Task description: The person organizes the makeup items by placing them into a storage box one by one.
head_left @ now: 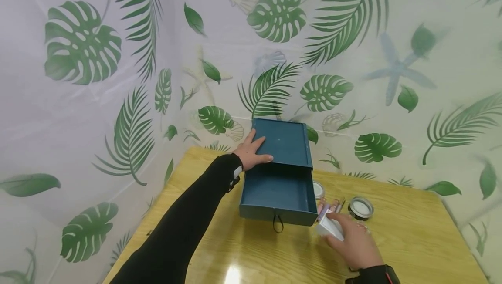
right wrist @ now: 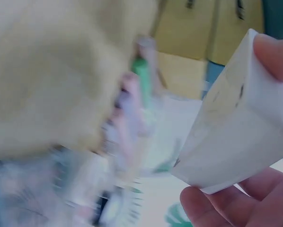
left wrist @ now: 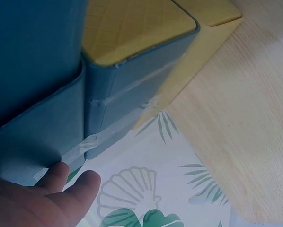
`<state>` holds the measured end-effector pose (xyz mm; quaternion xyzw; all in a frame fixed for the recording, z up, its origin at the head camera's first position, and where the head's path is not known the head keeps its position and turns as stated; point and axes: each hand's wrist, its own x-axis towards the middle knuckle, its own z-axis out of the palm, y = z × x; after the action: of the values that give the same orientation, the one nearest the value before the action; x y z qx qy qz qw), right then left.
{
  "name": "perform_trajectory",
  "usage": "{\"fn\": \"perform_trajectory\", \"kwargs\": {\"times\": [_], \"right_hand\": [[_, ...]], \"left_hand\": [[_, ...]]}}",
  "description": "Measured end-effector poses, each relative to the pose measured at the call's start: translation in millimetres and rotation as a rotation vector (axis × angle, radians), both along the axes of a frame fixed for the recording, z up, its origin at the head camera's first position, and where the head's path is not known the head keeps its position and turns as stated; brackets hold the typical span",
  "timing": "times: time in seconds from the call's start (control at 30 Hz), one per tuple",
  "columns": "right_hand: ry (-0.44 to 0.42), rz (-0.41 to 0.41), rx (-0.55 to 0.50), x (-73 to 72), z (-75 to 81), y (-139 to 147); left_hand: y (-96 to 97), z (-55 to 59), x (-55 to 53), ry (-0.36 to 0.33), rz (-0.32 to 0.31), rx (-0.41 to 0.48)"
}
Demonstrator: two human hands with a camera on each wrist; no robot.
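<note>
A blue box [head_left: 280,142] stands at the back of the table, its drawer [head_left: 278,188] pulled out toward me and bare inside. A dark loop pull [head_left: 278,224] hangs on the drawer's front. My left hand [head_left: 251,152] rests with spread fingers on the box's top, at its left edge. In the left wrist view its fingertips lie by the blue side, which has clear tape on it. With thumb and fingers, my right hand [head_left: 354,240] holds a small white box [head_left: 330,227] just right of the drawer's front corner. Dark marks show on the white box [right wrist: 231,127] in the right wrist view.
Several small tubes [head_left: 328,207] lie right of the drawer, beside a round jar [head_left: 361,208] with a white top. Another round white-topped container [head_left: 318,190] is partly hidden by the drawer. Leaf-printed sheeting [head_left: 333,35] hangs behind the wooden table [head_left: 412,231].
</note>
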<state>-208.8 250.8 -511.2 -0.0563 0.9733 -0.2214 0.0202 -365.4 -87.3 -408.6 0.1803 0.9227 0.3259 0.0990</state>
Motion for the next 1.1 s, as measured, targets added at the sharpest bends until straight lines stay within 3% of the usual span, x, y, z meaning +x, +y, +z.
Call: {"fn": "perform_trajectory", "kwargs": {"times": [0.3,0.53,0.73,1.0,1.1], "right_hand": [[0.218,0.136,0.096,-21.6,81.3,19],[0.334,0.244,0.107,-32.4,133.7,10],[0.383,0.324,0.170,-43.1,155.7,-17],[0.408,0.496,0.269,-64.6,163.9,-64],[0.372,0.581,0.297,-70.6,163.3,-86]], "left_hand": [[4.7,-2.6,-2.4,0.024,-0.010,-0.009],[8.0,-2.9,-2.2,0.031,-0.020,-0.002],[6.7,2.8,-1.2,0.027,-0.018,-0.020],[3.3,1.0,-4.5,0.009,0.002,-0.051],[2.3,-0.9,-3.3,0.014,0.012,-0.056]]}}
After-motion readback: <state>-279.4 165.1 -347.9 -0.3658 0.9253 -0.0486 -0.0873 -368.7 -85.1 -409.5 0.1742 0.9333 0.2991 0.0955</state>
